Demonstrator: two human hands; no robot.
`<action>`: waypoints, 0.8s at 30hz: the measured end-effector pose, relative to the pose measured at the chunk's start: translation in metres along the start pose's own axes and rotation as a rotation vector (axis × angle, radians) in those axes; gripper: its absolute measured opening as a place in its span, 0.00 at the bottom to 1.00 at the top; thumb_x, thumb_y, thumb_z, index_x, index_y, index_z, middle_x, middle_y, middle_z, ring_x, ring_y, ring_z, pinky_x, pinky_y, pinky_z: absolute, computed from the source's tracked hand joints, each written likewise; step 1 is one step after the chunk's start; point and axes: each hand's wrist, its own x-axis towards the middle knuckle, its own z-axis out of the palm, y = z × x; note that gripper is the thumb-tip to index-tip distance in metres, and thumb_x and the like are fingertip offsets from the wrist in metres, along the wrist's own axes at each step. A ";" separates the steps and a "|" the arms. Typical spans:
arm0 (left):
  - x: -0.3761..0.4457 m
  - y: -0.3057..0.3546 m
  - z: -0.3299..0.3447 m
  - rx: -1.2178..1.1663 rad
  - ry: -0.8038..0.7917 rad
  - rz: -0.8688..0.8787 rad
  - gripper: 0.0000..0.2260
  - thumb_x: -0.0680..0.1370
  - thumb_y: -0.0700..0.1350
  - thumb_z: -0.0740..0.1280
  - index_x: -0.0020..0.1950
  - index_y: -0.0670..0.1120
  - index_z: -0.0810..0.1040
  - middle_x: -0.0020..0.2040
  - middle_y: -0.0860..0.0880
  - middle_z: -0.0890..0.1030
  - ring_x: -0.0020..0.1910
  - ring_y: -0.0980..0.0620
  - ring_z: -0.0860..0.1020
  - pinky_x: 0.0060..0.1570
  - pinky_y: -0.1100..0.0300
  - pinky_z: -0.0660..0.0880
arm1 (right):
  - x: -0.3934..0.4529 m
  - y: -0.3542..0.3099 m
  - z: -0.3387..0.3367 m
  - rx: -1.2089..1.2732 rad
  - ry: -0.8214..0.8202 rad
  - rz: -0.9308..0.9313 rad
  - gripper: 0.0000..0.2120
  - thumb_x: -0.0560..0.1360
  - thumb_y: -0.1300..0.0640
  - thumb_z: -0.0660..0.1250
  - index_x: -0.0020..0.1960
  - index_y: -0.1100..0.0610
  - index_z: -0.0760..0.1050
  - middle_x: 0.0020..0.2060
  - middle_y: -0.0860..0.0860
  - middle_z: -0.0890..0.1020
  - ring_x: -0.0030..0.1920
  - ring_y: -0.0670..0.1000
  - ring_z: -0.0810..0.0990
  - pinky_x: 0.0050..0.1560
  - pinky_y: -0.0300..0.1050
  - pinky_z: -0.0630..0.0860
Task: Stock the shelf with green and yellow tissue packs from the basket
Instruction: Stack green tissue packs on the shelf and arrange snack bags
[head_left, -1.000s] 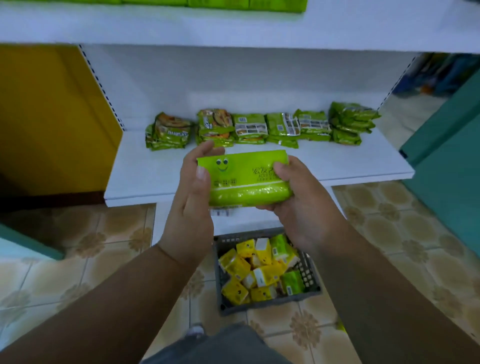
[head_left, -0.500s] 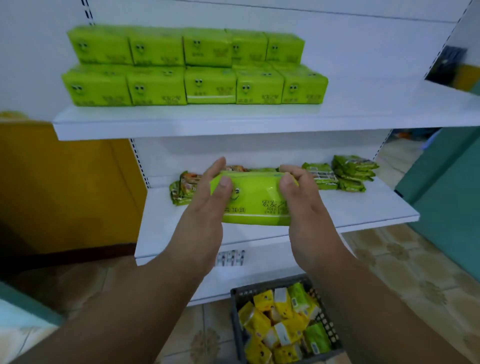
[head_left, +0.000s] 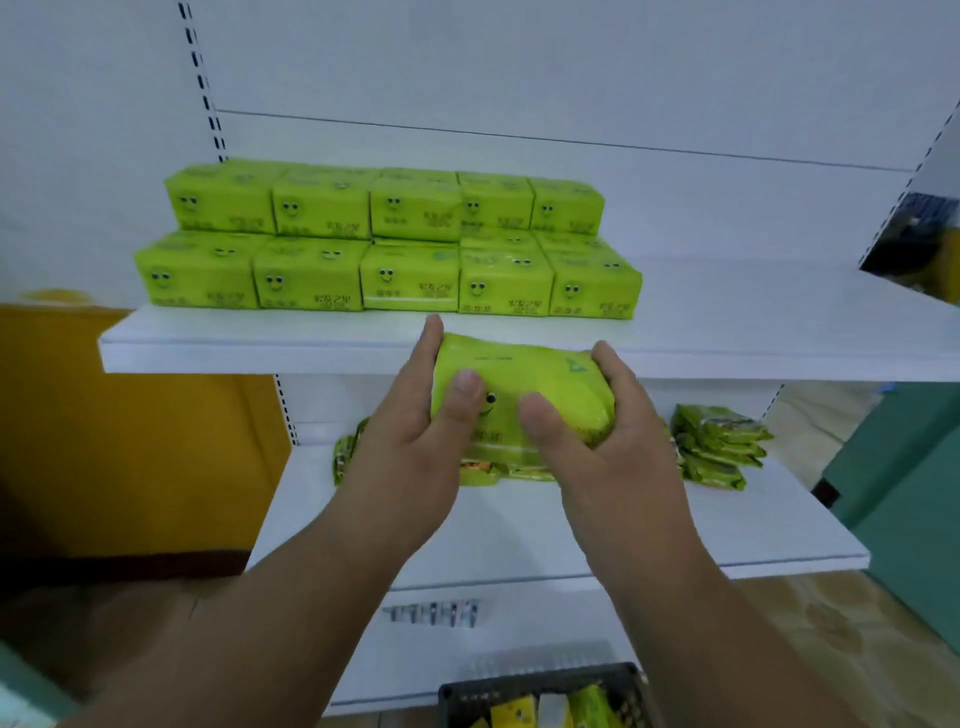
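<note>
Shelving in white is filling most of the view: an upper shelf (head_left: 260, 348) is carrying two tiers of green tissue packs (head_left: 387, 239) with smiling faces, five across the front, the back tier sitting higher than the front one. Below it a lower shelf (head_left: 519, 540) is holding flat green packets (head_left: 719, 452), partly hidden behind the hands. On the left a yellow wall (head_left: 130, 441) is showing past the shelf edge, and a teal panel (head_left: 914, 509) is standing on the right.

At the bottom edge, the dark basket (head_left: 545, 688) is sitting with yellow and green packs inside, only its top showing.

Both hands are holding one green tissue pack (head_left: 524, 384) in the air, just in front of the upper shelf's front edge and below the stacked row. The left hand (head_left: 410, 441) is gripping its left end, thumb lying on the face, fingers wrapped behind. The right hand (head_left: 597, 441) is gripping the right end the same way, its grip closed round the pack.
</note>
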 end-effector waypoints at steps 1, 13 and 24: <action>0.008 0.007 0.004 0.035 0.015 0.012 0.38 0.68 0.70 0.55 0.78 0.62 0.59 0.69 0.60 0.70 0.52 0.82 0.69 0.46 0.86 0.64 | 0.011 0.000 -0.007 0.005 -0.026 -0.023 0.50 0.58 0.28 0.72 0.76 0.40 0.59 0.59 0.29 0.76 0.56 0.31 0.76 0.53 0.28 0.75; 0.104 0.029 0.005 0.322 -0.007 0.047 0.40 0.72 0.66 0.64 0.80 0.60 0.52 0.72 0.51 0.73 0.68 0.52 0.72 0.59 0.60 0.69 | 0.121 -0.005 -0.009 -0.059 -0.091 -0.213 0.46 0.64 0.34 0.75 0.76 0.42 0.58 0.69 0.36 0.67 0.67 0.37 0.67 0.62 0.34 0.67; 0.247 0.015 -0.021 0.564 -0.062 0.365 0.29 0.72 0.51 0.76 0.71 0.54 0.72 0.63 0.57 0.75 0.56 0.58 0.78 0.58 0.63 0.74 | 0.240 -0.020 0.032 -0.301 0.037 -0.199 0.38 0.64 0.36 0.76 0.70 0.43 0.67 0.53 0.37 0.75 0.54 0.44 0.78 0.51 0.43 0.76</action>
